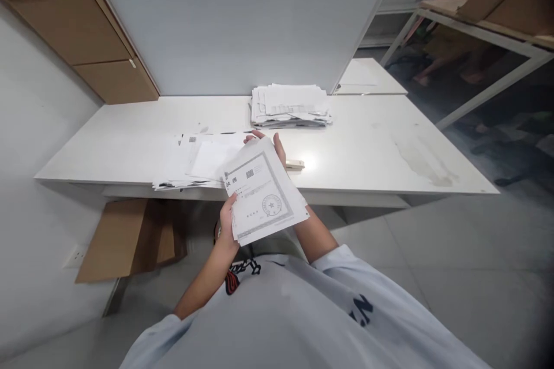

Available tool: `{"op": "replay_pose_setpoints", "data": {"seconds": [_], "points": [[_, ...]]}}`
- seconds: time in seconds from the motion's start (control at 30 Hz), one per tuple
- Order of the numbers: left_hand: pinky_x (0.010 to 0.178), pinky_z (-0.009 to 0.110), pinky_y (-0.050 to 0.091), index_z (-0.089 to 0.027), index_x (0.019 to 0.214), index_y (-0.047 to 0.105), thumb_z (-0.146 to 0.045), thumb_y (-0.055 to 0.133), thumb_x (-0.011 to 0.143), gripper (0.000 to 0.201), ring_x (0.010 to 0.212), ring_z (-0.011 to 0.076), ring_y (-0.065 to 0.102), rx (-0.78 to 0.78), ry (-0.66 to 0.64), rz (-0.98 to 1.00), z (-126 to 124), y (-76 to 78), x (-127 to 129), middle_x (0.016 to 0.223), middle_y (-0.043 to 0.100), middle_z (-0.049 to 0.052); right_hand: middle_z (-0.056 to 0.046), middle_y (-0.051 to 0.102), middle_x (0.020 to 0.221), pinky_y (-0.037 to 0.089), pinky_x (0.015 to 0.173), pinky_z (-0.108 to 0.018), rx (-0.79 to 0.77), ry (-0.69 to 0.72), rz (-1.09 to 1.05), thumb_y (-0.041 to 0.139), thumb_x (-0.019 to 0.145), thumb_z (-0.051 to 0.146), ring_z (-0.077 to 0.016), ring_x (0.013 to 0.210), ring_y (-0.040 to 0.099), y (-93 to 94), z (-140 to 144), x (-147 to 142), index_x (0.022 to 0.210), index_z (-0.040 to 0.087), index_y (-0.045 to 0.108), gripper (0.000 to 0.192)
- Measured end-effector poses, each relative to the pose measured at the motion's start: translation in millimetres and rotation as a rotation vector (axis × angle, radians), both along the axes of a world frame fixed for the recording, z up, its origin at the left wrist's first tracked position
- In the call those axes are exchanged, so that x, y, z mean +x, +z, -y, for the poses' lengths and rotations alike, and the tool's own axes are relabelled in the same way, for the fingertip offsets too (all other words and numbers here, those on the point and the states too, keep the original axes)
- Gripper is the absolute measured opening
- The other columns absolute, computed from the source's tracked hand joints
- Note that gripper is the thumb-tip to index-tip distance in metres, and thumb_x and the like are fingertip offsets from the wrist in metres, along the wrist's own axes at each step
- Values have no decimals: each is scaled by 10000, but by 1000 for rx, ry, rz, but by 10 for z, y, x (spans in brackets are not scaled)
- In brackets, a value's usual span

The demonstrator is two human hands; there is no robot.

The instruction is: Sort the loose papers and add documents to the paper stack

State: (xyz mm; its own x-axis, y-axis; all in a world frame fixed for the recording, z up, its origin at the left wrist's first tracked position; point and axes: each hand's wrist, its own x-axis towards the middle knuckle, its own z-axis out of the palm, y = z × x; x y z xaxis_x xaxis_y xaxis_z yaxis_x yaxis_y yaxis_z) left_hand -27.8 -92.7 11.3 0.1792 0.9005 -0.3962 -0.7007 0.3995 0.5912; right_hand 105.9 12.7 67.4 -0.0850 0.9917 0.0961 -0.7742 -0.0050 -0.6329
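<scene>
Certificate sheets [264,196] pinched in left hand [227,220], backed by right hand [277,147], held above table edge [346,191]. Loose grip risks lower sheets slipping, scattering onto spread papers [190,164].

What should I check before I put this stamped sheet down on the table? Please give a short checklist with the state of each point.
1. Left hand grips the bottom-left edge of the stamped sheet: ok.
2. Right hand supports the sheet from behind, fingertips at its top edge: ok.
3. Only one sheet is held: cannot tell; another edge seems to show below.
4. Spread papers lie flat near the table's front edge: not ok, some overhang it.
5. Far stack stands apart from the spread papers: ok.
6. Small wooden piece lies on the table just beyond the sheet: not ok.
</scene>
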Motion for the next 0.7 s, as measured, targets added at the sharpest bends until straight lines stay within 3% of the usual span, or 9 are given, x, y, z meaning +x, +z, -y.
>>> {"op": "replay_pose_setpoints", "data": {"seconds": [0.1,0.2,0.37,0.57,0.7], "points": [[1065,479,450,-169,1234,619,-462,626,787,535,1261,344,535,29,26,42,288,-281,-60,1231,673,93,-32,676,1012,496,970,-406,-119,-84,-76,532,811,695,-225,1103,600,-311,341,-86,1023,253,618,497],[1053,510,447,-175,1214,636,-531,654,737,595,1287,373,503,92,-46,-34,506,-450,-177,1237,668,107,-62,650,1141,473,989,-451,-133,-100,24,442,794,795,-257,1181,553,-492,662,-37,1103,262,601,636],[1060,560,414,-173,1184,639,-605,650,709,642,1310,393,472,135,-187,-163,670,-571,-210,1220,668,129,-94,595,1288,436,990,-524,-85,35,243,278,766,892,-303,1239,502,-620,859,44,1206,252,574,832],[1068,523,420,-155,1078,668,-584,692,658,601,1270,378,515,95,-179,-206,746,-795,-56,1146,697,133,-110,656,1145,429,982,-540,-132,1,269,325,759,890,-318,1197,529,-788,944,42,1216,239,586,837],[1049,486,448,-173,1048,676,-519,811,542,628,1205,371,572,27,-107,-227,816,-861,50,1090,721,106,-102,689,1103,477,956,-498,-244,5,338,279,766,904,-311,1181,567,-780,1065,161,1200,220,608,874]]}}
